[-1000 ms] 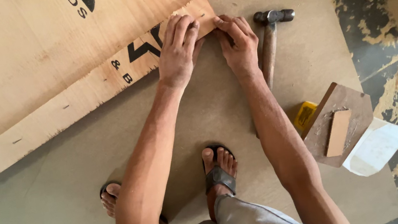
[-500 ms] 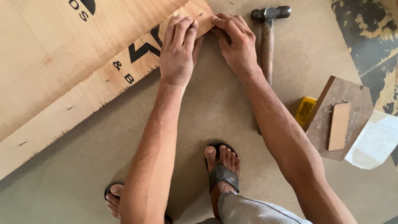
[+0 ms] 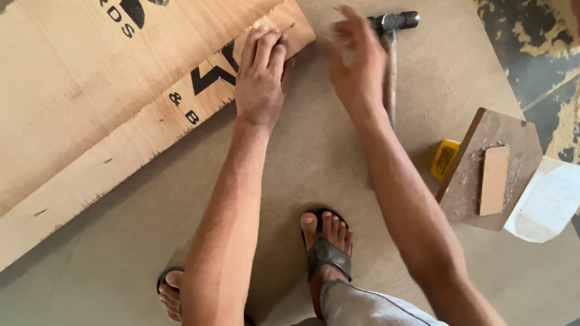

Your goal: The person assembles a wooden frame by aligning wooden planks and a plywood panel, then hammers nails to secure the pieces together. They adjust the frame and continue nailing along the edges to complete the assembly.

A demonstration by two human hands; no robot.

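The narrow plywood strip (image 3: pixel 133 149) lies slantwise across the brown board (image 3: pixel 293 185) that covers the floor, tight against the lower edge of a wide plywood sheet (image 3: pixel 73 79); both carry black printed marks. The strip's right end sits near the top middle, and the left hand (image 3: pixel 261 78) is pressed down on that very end, palm flat, fingers together and stretched forward over the corner, gripping nothing. The left arm runs straight down from it toward the person's knees.

The right hand (image 3: pixel 355 59) is off the strip, just to the right of its end, lifted a little above the board and blurred. Its fingers look loosely spread and it holds nothing that I can see. It is just beside the hammer (image 3: pixel 390 62), which lies on the board with its metal head pointing away from the person and its wooden handle running back along the right forearm; whether the hand touches the handle I cannot tell.

Further right, near the board's edge, a small dark square panel (image 3: pixel 489 161) carries a pale wooden block (image 3: pixel 495 180). A yellow object (image 3: pixel 444 159) peeks out at its left side and a white scrap (image 3: pixel 549 199) sticks out beneath its lower right. Below the arms, two feet in dark sandals (image 3: pixel 326 250) are planted on the board, and the worn, paint-flecked floor (image 3: pixel 579 113) shows beyond it.
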